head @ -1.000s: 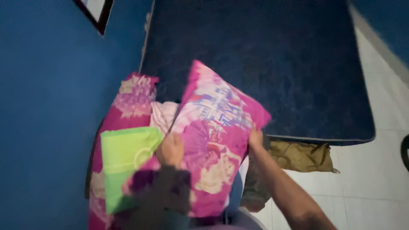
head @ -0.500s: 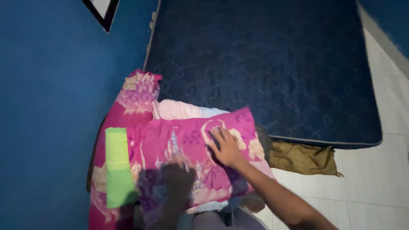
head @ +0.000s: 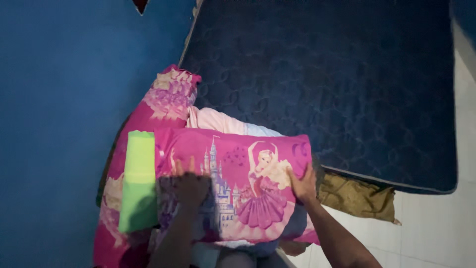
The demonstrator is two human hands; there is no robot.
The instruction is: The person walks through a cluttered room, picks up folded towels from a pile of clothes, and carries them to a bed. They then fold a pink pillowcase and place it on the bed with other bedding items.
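Head view looks straight down on a pink printed pillow (head: 238,183) with a castle and a dancer on its cover, lying flat across a heap of bedding at the foot corner of a dark blue mattress (head: 327,84). I see my left hand (head: 191,186) resting on the pillow's left part, palm down, fingers (head: 184,167) spread and pointing toward the mattress; they lie flat on the cover, gripping nothing. My right hand (head: 303,184) sits at the pillow's right edge, its fingers (head: 308,173) laid against that edge and the palm on the cover. Whether those fingers curl under the edge I cannot tell. The pillow spans the whole gap between the two hands and reaches past the left fingers toward a folded green cloth (head: 140,181), which lies just beside the left hand on its outer side, touching the pillow's left end. Beyond both sets of fingertips, a pale pink cloth (head: 213,120) peeks out from under the pillow's far edge. A second pink printed pillow (head: 166,101) stands on end beyond the green cloth, against the blue wall (head: 59,124). Outward of the right fingers, an olive-brown cloth (head: 354,196) pokes out from under the mattress corner, on a white tiled floor (head: 436,223).
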